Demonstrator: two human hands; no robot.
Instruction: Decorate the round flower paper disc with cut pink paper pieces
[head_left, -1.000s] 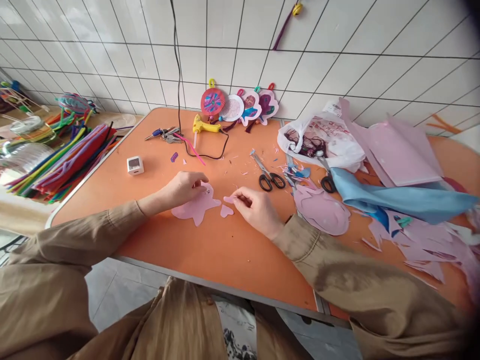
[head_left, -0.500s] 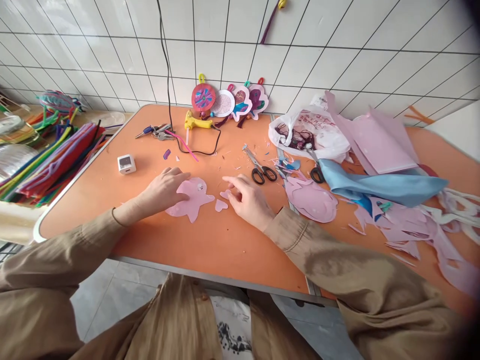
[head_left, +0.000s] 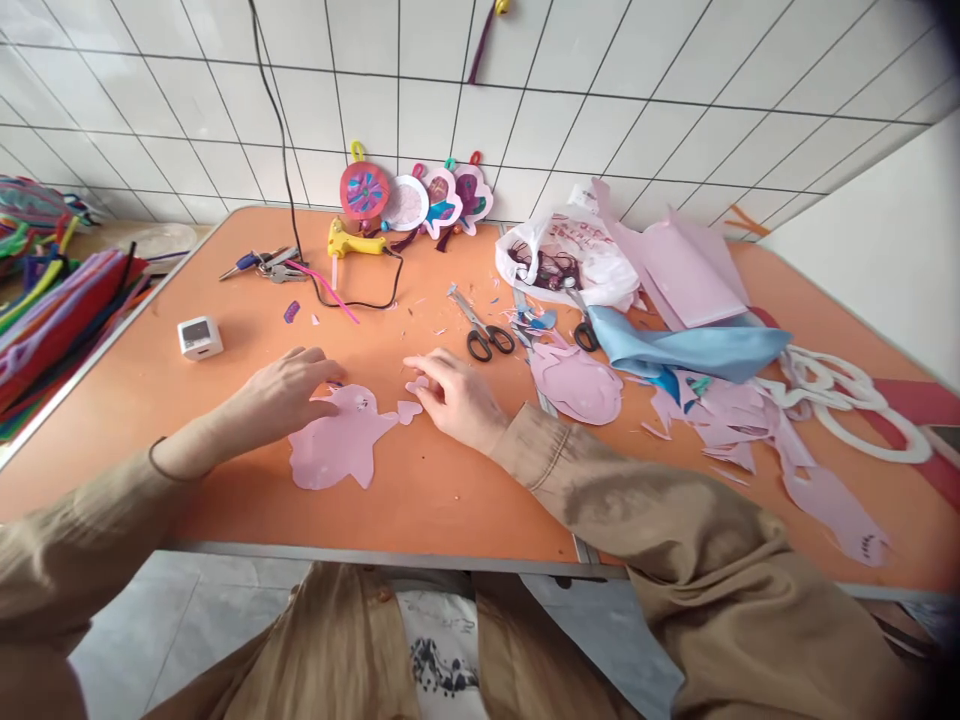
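Note:
A pale pink cutout (head_left: pixel 337 445) with wavy edges and small dark marks near its top lies flat on the orange table. My left hand (head_left: pixel 281 395) is open at its upper left edge, thumb apart from the bent fingers. Something small and dark shows by those fingertips, too little to name. On the cutout's right, a small pink paper heart (head_left: pixel 409 412) rests near its pointed tip. Just above, a second small pink piece (head_left: pixel 416 384) lies between the parted thumb and forefinger of my right hand (head_left: pixel 459 398); no grip on it is visible.
Scissors (head_left: pixel 489 341) lie beyond my right hand. A yellow glue gun (head_left: pixel 356 240), keys (head_left: pixel 277 265) and a white box-shaped device (head_left: pixel 200 338) are farther left. Pink scraps (head_left: pixel 727 410), blue cloth (head_left: pixel 682 340) and a white bag (head_left: pixel 600 255) crowd the right side.
The view has swung to the right. The pink cutout has slid nearer to me and more of it shows; my left hand has drawn back to its upper edge.

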